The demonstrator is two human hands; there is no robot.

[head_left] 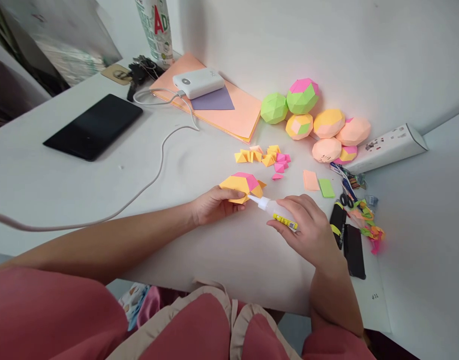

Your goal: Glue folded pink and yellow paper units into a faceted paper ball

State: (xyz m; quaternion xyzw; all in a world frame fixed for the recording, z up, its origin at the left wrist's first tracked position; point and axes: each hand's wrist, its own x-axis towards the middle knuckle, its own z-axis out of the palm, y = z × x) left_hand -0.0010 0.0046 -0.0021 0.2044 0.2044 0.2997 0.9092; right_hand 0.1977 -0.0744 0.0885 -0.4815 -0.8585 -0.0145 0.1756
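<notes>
My left hand (217,204) grips a partly built folded-paper ball (242,184), yellow with a pink patch, its thumb pressed on the near side. In my right hand (308,222) is a clear glue bottle (285,216) with a yellow label and a white nozzle. The nozzle tip points left and meets the near edge of the paper ball, beside my left thumb; whether glue is coming out is too small to see. Just beyond lie small folded yellow paper units (248,156) and pink paper units (281,163).
Finished paper balls (274,108) rest against the wall. Sticky notes (311,180), scissors (346,200) and paper scraps (375,232) lie to the right. A white power bank (199,82) sits on orange paper (240,107); its cable (159,167) crosses the table near a black tablet (96,127).
</notes>
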